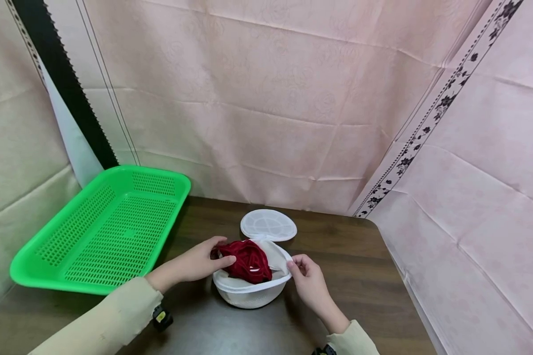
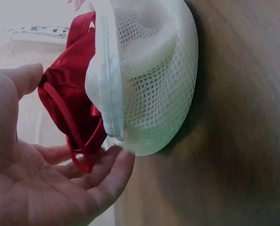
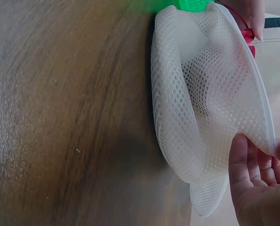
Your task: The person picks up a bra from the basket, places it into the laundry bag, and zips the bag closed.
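Observation:
A white mesh laundry bag (image 1: 248,297) stands on the table with its round lid (image 1: 268,224) folded back behind it. Bunched red satin cloth with thin straps (image 1: 248,261) sits in the bag's mouth, partly above the rim; its exact kind is hard to tell. My left hand (image 1: 203,260) holds this red cloth at its left side, thumb in front and fingers around the far edge. On the opposite side, my right hand (image 1: 308,281) pinches the bag's rim between thumb and fingers. In the right wrist view, the mesh wall (image 3: 206,99) hangs from that rim and hides most of the red cloth.
To the left, a large green plastic basket (image 1: 129,231) with slotted walls rests on the brown wooden table (image 1: 360,296). Pale pink cloth (image 1: 266,108) hangs behind and along the sides. Both wrists carry small black devices (image 1: 162,317) at the sleeves.

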`<move>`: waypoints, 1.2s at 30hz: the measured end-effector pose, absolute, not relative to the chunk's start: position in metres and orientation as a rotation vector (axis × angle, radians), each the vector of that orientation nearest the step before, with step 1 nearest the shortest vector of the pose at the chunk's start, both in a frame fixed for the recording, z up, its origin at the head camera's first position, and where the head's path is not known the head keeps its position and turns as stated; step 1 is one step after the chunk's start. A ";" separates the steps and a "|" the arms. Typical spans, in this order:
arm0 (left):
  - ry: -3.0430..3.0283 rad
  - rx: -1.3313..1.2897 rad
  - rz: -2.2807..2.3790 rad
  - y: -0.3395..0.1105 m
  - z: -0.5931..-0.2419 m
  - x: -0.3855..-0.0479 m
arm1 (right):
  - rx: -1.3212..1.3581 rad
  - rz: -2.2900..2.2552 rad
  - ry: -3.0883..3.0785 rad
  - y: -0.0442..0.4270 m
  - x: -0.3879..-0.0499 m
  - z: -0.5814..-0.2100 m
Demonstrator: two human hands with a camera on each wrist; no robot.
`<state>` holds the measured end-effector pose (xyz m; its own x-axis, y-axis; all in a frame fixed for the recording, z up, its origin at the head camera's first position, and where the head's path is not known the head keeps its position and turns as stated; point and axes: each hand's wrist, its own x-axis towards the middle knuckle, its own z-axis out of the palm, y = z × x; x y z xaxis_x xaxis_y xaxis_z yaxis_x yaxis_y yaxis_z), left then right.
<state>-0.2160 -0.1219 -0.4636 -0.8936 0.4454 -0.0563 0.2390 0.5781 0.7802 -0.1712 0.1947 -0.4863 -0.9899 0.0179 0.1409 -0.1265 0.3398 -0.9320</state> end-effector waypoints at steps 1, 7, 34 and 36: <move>2.533 0.530 1.234 -0.122 -0.465 -0.216 | 0.100 1.733 -2.467 0.194 -0.171 -0.487; 2.311 0.317 1.431 -0.119 -0.472 -0.220 | 0.100 1.756 -2.464 0.194 -0.171 -0.488; 2.280 0.251 1.618 -0.103 -0.474 -0.220 | 0.114 1.722 -2.450 0.194 -0.174 -0.486; 2.277 0.267 1.637 -0.103 -0.473 -0.221 | 0.115 1.731 -2.450 0.193 -0.174 -0.485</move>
